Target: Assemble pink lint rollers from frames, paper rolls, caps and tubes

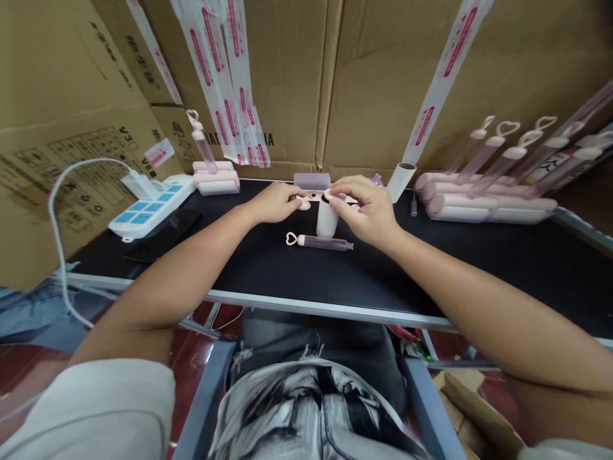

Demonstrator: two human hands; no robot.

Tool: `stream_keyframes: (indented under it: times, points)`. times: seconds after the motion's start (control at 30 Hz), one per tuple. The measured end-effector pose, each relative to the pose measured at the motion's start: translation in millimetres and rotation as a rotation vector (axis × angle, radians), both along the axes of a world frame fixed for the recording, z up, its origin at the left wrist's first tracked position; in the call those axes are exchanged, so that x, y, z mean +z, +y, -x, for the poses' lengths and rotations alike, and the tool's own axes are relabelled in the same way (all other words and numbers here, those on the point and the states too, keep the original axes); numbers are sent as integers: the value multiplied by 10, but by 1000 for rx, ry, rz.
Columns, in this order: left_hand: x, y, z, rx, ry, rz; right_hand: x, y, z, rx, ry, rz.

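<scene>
A white cylindrical tube point(327, 220) stands upright on the black table in front of me. My right hand point(368, 207) is at its top, thumb and fingers pinched on a small pale pink piece point(327, 193) at the rim. My left hand point(278, 202) reaches to small pale pink parts point(303, 204) just left of the tube, fingertips closed together; whatever they grip is mostly hidden. In front of the tube lies a clear purplish bubble wand tube point(325, 243) with a heart-shaped handle. Behind the hands sits a lilac block point(311, 181).
On the right, several wand tubes point(514, 153) stand in pink holders point(483, 198), near another white tube point(401, 182). At left are a pink holder point(216, 182), a power strip point(151, 207) and a dark phone point(165, 236). Cardboard point(383, 83) walls the back.
</scene>
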State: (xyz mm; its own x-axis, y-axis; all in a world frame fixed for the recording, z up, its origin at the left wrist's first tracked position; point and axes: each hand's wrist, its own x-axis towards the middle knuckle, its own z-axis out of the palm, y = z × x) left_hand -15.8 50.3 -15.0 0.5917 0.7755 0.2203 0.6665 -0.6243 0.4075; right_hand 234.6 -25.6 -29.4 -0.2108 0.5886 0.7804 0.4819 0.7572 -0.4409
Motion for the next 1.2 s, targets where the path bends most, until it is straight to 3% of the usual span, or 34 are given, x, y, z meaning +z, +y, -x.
stream_keyframes:
  times: [0.1, 0.27, 0.47, 0.83, 1.2]
  points:
    - [-36, -35, -64, 58, 247, -110, -3, 7, -2, 6, -8, -11]
    - [-82, -75, -189, 128, 452, -121, -36, 43, 5, 16, -1, -25]
    - [-48, -100, -211, 131, 401, -83, -63, 53, 14, -9, -17, -9]
    - [11, -129, -113, 7, 394, -41, -156, 56, -49, -7, -79, -6]
    - [39, -138, -45, -107, 382, -102, -226, 44, -52, -11, -87, -27]
